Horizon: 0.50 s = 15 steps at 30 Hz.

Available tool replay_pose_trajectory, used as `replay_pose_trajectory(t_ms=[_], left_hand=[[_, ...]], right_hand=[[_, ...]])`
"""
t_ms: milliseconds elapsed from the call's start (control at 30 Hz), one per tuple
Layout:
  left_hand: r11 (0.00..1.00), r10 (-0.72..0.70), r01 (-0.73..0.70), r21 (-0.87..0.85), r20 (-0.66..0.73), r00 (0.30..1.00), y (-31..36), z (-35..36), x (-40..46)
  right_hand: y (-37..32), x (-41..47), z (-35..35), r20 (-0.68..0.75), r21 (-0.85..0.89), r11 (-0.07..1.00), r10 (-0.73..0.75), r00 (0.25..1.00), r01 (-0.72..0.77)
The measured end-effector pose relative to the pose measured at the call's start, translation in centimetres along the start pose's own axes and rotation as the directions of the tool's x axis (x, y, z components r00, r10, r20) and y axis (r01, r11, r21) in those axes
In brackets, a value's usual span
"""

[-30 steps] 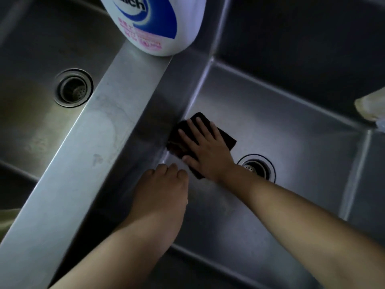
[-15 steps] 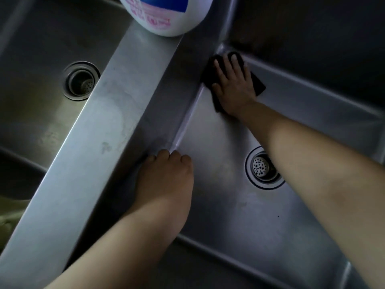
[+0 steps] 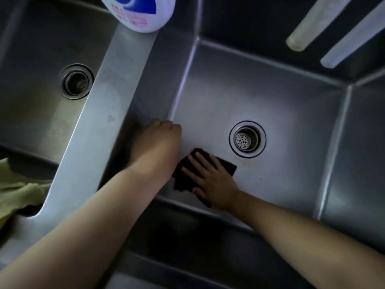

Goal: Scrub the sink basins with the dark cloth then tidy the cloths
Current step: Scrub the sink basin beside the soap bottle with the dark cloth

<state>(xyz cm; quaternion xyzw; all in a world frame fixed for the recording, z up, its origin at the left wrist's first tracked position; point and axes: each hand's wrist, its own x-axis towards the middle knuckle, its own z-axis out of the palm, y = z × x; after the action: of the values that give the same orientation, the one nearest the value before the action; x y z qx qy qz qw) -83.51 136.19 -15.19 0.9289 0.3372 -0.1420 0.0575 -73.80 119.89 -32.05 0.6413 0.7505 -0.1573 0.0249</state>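
Where the near wall of the right basin (image 3: 281, 97) meets its floor, right hand (image 3: 210, 180) pressed flat on the dark cloth (image 3: 183, 178), palm down, fingers (image 3: 203, 161) spread and straight, not pinching, just bearing down. Cloth crumpled flat on the basin floor, near-left corner, one corner poking out toward the drain strainer (image 3: 247, 139) but apart from it. Right forearm coming in from the lower right over the front rim.

Just left of the cloth, left hand (image 3: 158, 140) planted at the foot of the basin's left wall, fingers curled under and pressed together, knuckles up, holding nothing. Wrist overlapping the cloth's left edge in view; touching or not, cannot tell. Left forearm running in from the lower left across the divider (image 3: 100, 122).

Further left, pale green cloth (image 3: 18, 190) bunched at the near edge of the left basin (image 3: 31, 59), partly cut off by the frame edge. Left basin's own drain (image 3: 76, 81) mid-floor, well apart from the green cloth.

At the far end of the divider, white bottle with blue and pink label (image 3: 138, 12) standing on the steel, top cropped. Upper right, two pale tube-like spouts (image 3: 312, 21) slanting over the right basin's back wall, ends open, well clear of both hands. Lighting dim, steel surface detail hard to read.
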Motion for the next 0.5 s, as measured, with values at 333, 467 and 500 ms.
replay_pose_trajectory(t_ms=[333, 467, 500], left_hand=[[0.862, 0.467, -0.421, 0.281, -0.117, 0.877, -4.7, -5.0, -2.4], [0.863, 0.498, -0.460, 0.211, -0.194, 0.845, -5.8, -4.3, -2.2], [0.864, 0.501, -0.470, 0.181, -0.219, 0.837, -5.8, -4.1, -2.1]], right_hand=[[3.8, 1.0, -1.2, 0.043, -0.047, 0.992, -0.119, 0.992, 0.121], [4.7, 8.5, -3.7, -0.030, 0.003, 0.972, 0.236, 0.971, -0.236], [4.4, 10.0, -4.0, -0.019, 0.022, 0.951, 0.308, 0.951, -0.308]])
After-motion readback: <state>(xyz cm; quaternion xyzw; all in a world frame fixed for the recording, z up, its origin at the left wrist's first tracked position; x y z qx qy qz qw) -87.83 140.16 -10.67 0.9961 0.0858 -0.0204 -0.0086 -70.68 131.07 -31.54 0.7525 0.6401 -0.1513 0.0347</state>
